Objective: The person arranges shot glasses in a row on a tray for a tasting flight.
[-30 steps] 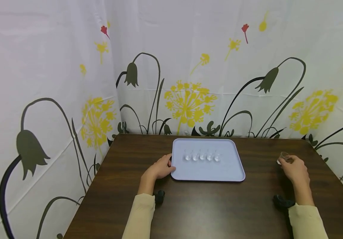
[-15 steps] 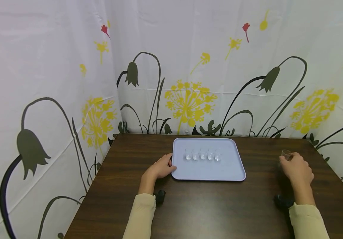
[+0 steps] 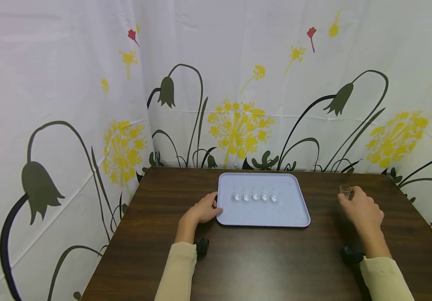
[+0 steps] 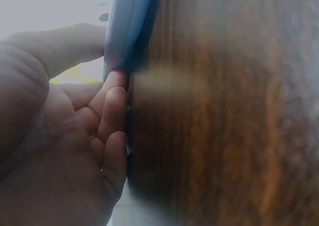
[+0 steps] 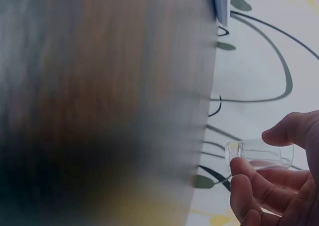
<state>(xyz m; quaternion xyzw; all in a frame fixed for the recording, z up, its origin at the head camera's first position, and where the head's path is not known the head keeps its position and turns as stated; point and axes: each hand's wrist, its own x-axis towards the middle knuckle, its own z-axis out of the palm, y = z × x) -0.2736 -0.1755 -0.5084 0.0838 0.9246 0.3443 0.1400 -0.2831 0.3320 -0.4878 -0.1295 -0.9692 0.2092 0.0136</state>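
On the brown table lies a pale blue tray (image 3: 262, 217), with several small clear shot glasses (image 3: 256, 195) standing in a row across it. The left hand (image 3: 203, 209) grips the tray's left edge, thumb on the rim and fingers at its underside, as the left wrist view shows against the tray (image 4: 130, 26). To the right of the tray, the right hand (image 3: 362, 211) holds another clear shot glass (image 3: 345, 191) above the table. In the right wrist view, thumb and fingers pinch the sides of that glass (image 5: 249, 153).
The dark wood table (image 3: 268, 263) reaches back to a white curtain (image 3: 216, 37) printed with flowers. A black wrist strap device (image 3: 202, 247) sits on the left wrist, and a similar one (image 3: 351, 255) on the right.
The right hand has lifted the shot glass off the table and carried it left, toward the tray. The left hand and the tray stay in place.
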